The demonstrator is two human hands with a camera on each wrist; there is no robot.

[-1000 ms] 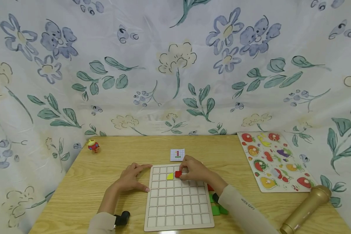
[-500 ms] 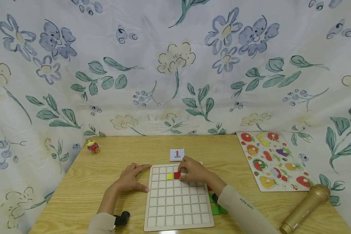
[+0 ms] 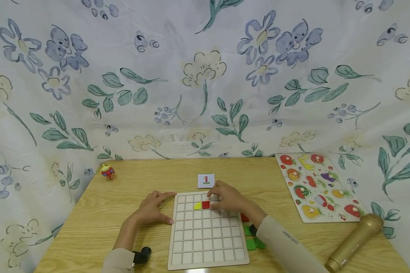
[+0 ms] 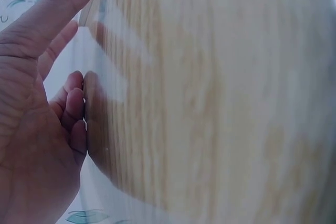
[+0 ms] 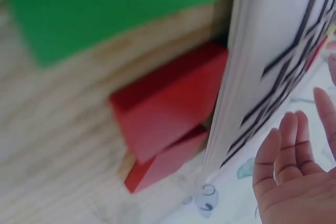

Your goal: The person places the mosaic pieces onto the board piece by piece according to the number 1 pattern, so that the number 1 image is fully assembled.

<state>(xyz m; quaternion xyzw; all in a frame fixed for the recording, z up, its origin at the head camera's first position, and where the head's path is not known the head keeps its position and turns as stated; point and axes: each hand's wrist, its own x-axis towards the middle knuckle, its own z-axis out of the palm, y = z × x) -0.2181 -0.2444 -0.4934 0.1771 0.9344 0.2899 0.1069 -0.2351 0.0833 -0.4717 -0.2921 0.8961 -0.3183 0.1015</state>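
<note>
A pale wooden grid board (image 3: 208, 236) lies in front of me in the head view. In its second row from the far edge, a yellow tile with a slanted side (image 3: 197, 206) sits beside a red square tile (image 3: 205, 205). My left hand (image 3: 152, 209) rests at the board's left edge, thumb and index finger spread; the left wrist view shows its other fingers on the tabletop. Just right of the red tile is my right hand (image 3: 228, 199), thumb and fingertips parted around the tile's right side, holding nothing visible. Its forearm partly covers the board's right edge.
Beyond the board lies a small pattern card (image 3: 206, 181). Red tiles (image 5: 170, 111) and green tiles (image 3: 251, 243) lie along its right side. A fruit puzzle board (image 3: 321, 187), a gold microphone (image 3: 355, 242) and a small toy figure (image 3: 107, 171) stand farther off.
The red tile has shifted slightly left, from between my right fingers into the cell beside the yellow tile. My right fingers have let go of it. The left hand stays put.
</note>
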